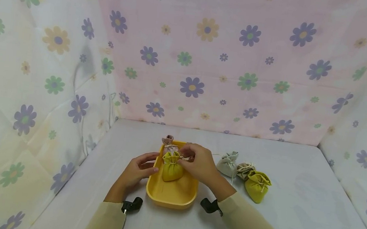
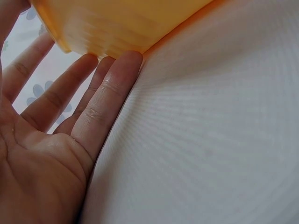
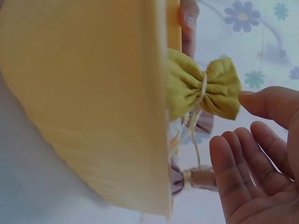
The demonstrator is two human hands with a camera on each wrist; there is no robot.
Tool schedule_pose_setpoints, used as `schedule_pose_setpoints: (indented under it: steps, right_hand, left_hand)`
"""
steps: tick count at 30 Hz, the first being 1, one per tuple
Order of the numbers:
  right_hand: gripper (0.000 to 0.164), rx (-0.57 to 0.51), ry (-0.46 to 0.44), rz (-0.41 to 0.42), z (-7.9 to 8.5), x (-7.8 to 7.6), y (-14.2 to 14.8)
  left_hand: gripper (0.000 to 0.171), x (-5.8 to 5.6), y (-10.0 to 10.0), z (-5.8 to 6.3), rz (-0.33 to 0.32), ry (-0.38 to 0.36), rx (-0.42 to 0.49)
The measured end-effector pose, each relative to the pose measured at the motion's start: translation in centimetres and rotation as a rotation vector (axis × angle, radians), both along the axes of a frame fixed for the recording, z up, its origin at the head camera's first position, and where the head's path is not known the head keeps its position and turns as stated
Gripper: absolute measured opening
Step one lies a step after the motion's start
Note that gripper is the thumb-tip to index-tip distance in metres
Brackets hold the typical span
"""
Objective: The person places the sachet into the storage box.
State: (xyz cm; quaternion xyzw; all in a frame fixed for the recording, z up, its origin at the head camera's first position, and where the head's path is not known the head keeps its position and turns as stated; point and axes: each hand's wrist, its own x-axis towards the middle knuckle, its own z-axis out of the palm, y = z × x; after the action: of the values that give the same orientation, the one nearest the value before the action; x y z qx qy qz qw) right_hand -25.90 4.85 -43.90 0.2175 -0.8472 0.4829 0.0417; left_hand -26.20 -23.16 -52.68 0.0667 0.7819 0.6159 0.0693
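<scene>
A yellow tray [image 1: 170, 204] on the table holds a yellow-green drawstring pouch [image 1: 172, 172] standing near its middle. Behind that pouch, a dusty-pink pouch [image 1: 167, 140] leans at the tray's far left. The right wrist view shows another brownish-pink pouch top [image 3: 203, 179] beyond the rim, its body hidden by the tray wall. My left hand [image 1: 137, 170] rests against the tray's left side, fingers extended along the outer wall and thumb by the rim. Above the tray, my right hand [image 1: 202, 164] is beside the yellow-green pouch's gathered neck, thumb and fingers apart with nothing between them.
Right of the tray stand a pale grey pouch [image 1: 228, 165], a brown-beige pouch [image 1: 245, 170] and a second yellow-green pouch [image 1: 257, 187], close together. Flower-print cloth [image 1: 189, 104] walls the table at the back and both sides.
</scene>
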Motion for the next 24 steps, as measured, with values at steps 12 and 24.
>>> schedule_pose_setpoints:
  steps: [12, 24]
  right_hand:
    - [0.031, -0.07, 0.1, -0.024, 0.7, 1.5, 2.7]
    - [0.032, 0.049, 0.232, -0.152, 1.5, 3.8, 6.8]
  left_hand:
    - [0.054, 0.0, 0.2, 0.1, 0.013, -0.011, -0.013]
    - [0.057, 0.0, 0.2, 0.0, 0.006, 0.005, 0.003]
